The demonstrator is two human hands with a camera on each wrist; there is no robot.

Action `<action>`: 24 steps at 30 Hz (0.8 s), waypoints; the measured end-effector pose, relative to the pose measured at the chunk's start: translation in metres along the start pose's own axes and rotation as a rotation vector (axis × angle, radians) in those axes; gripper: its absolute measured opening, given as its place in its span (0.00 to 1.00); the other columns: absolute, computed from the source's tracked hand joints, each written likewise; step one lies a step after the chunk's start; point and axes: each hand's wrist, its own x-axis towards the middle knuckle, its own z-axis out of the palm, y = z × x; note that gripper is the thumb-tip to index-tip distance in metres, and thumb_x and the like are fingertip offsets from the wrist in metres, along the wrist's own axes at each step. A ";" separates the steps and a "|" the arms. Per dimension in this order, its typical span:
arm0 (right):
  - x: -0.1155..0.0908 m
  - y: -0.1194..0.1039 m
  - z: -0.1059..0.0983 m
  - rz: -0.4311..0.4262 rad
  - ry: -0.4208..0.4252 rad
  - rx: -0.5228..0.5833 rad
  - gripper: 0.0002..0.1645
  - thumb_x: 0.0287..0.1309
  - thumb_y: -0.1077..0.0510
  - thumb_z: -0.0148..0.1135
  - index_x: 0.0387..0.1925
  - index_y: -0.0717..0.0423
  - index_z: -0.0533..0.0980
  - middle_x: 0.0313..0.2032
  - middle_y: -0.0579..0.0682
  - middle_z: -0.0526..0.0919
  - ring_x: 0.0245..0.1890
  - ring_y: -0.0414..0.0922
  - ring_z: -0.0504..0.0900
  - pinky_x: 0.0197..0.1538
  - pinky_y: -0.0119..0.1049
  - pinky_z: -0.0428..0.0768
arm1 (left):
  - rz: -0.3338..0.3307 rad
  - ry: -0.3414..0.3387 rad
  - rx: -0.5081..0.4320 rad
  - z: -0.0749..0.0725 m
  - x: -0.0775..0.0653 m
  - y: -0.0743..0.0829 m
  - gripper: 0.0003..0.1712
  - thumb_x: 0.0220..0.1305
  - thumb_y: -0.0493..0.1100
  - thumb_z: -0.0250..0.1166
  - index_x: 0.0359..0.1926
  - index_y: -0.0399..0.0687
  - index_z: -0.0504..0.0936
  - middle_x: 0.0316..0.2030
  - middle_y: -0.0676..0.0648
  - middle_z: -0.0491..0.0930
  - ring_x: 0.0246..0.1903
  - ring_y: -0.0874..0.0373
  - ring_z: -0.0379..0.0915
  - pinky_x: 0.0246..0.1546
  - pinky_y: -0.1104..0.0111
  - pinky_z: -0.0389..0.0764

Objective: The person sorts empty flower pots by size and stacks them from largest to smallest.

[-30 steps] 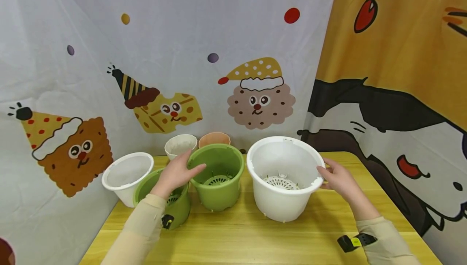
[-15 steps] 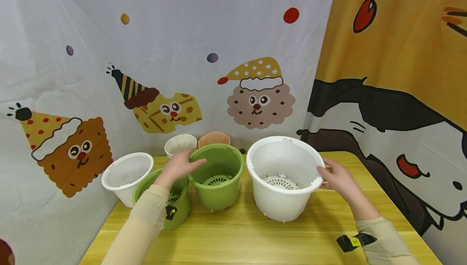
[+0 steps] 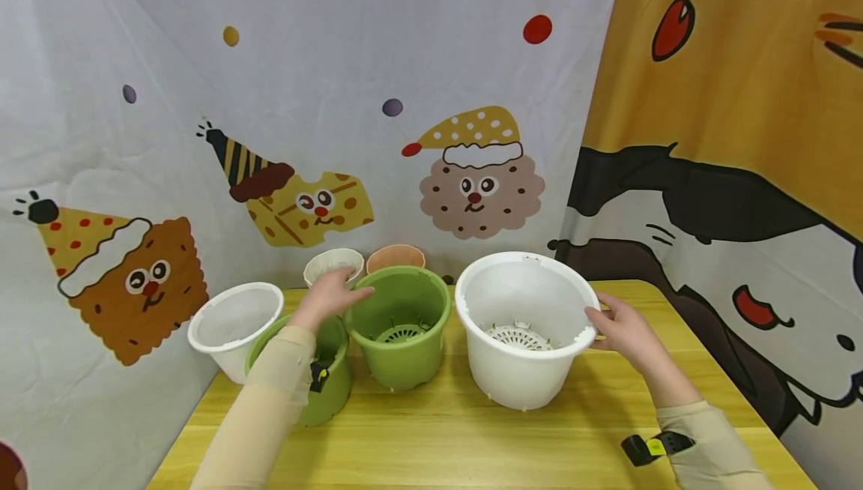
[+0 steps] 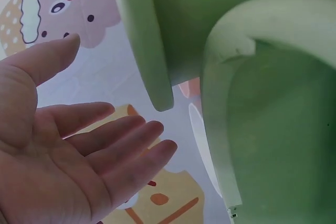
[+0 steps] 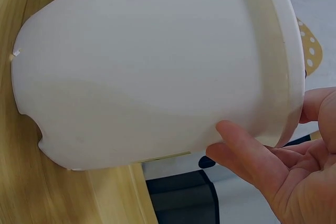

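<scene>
My right hand (image 3: pixel 627 329) holds the rim of a large white flower pot (image 3: pixel 519 377) with a slotted bottom. In the right wrist view, the fingers (image 5: pixel 247 150) lie against the pot's outer side under the rim, and the thumb is at the rim. My left hand (image 3: pixel 328 300) is above the left green pot (image 3: pixel 332 400), close to the rim of the other green pot (image 3: pixel 404 364). Its fingers are spread and only slightly bent in the left wrist view, with nothing in the palm (image 4: pixel 58 182). The two green pots stand side by side, left of the large white one.
A smaller white pot (image 3: pixel 236 359) stands at the far left, partly behind the left green pot. Along the back are a small cream pot (image 3: pixel 330 259) and an orange pot (image 3: pixel 398 255). Everything is on a wooden table (image 3: pixel 431 449) before a printed curtain (image 3: pixel 337 63).
My left hand has shifted slightly to the right and forward, staying above the left green pot. The right hand and the large white pot have not visibly moved.
</scene>
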 end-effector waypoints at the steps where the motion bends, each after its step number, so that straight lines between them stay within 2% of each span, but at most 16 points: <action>1: 0.000 0.000 0.000 0.001 0.000 0.002 0.37 0.75 0.53 0.48 0.72 0.74 0.51 0.53 0.77 0.72 0.44 0.55 0.83 0.41 0.44 0.86 | 0.000 -0.002 0.004 0.000 0.001 0.000 0.40 0.67 0.52 0.63 0.66 0.24 0.65 0.64 0.27 0.68 0.63 0.32 0.64 0.65 0.46 0.64; 12: 0.000 0.001 -0.001 0.005 0.005 -0.009 0.38 0.75 0.51 0.47 0.72 0.74 0.50 0.53 0.76 0.73 0.45 0.56 0.83 0.41 0.44 0.86 | -0.028 -0.028 0.005 0.002 0.012 -0.008 0.36 0.67 0.48 0.64 0.65 0.25 0.67 0.60 0.27 0.72 0.56 0.34 0.72 0.60 0.46 0.70; 17: -0.001 0.000 0.000 0.006 0.007 0.002 0.38 0.75 0.52 0.48 0.72 0.74 0.51 0.53 0.76 0.72 0.45 0.56 0.83 0.41 0.44 0.86 | -0.040 -0.045 -0.008 0.002 0.015 -0.010 0.36 0.66 0.47 0.64 0.65 0.24 0.67 0.61 0.27 0.71 0.57 0.33 0.72 0.61 0.46 0.69; 24: -0.002 0.001 0.002 -0.003 0.008 0.015 0.37 0.75 0.53 0.48 0.72 0.74 0.51 0.54 0.77 0.72 0.46 0.57 0.83 0.41 0.42 0.86 | -0.015 -0.030 0.015 0.007 0.020 -0.014 0.29 0.65 0.45 0.65 0.58 0.25 0.74 0.53 0.29 0.78 0.51 0.35 0.76 0.56 0.47 0.74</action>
